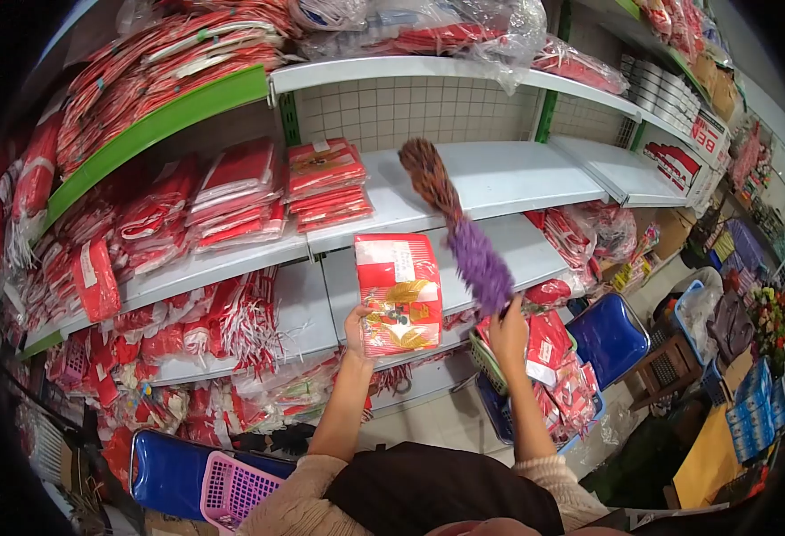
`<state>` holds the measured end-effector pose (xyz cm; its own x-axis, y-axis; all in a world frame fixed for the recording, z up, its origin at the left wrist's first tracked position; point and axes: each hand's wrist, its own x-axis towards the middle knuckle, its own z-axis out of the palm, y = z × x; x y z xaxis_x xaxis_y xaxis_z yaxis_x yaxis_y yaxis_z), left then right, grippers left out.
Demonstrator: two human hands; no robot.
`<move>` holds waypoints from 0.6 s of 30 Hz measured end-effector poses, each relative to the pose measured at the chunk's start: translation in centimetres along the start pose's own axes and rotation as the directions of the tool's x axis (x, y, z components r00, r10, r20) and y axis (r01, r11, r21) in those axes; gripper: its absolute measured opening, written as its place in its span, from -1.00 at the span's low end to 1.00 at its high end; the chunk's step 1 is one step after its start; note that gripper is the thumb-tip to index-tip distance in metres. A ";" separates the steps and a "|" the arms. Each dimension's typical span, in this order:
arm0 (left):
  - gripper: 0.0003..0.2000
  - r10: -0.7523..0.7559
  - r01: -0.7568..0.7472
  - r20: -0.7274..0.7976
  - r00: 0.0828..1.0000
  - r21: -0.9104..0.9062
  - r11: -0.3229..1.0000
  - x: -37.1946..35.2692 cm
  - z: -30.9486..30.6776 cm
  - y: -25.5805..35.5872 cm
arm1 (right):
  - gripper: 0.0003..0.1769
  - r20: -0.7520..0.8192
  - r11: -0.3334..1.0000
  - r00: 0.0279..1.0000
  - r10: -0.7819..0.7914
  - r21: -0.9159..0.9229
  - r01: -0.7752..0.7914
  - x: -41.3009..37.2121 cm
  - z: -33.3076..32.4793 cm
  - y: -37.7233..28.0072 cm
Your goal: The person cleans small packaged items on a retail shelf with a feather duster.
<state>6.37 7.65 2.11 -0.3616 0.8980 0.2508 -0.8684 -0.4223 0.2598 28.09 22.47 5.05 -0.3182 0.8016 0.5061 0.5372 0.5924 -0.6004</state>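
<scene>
My left hand [356,329] holds a flat red and white package [399,295] with a gold emblem, gripping its lower left edge in front of the shelves. In my right hand [507,323] is the handle of a feather duster [480,261], purple near the handle and brown at the tip. The duster slants up and left, its tip over the white middle shelf [508,179]. Stacks of wrapped red packages [328,179] stand on that shelf, left of the duster tip.
Below my right hand is a basket of red packages [553,357], beside a blue chair [608,339]. A pink basket [231,487] lies at the lower left. Red bundles [169,67] fill the upper left shelf. Boxes [678,161] stand at the right end.
</scene>
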 end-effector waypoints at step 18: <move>-0.51 0.079 -0.082 -0.059 0.995 -0.042 0.996 -2.8 0.3 0.7 | -0.72 0.122 0.906 0.973 -0.195 -0.359 0.227 14.1 2.4 -8.7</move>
<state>6.90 4.84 1.83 -0.4487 0.8673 0.2154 -0.8495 -0.4888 0.1985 17.01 28.82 15.92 -0.5101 0.6745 0.5338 0.6945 0.6891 -0.2071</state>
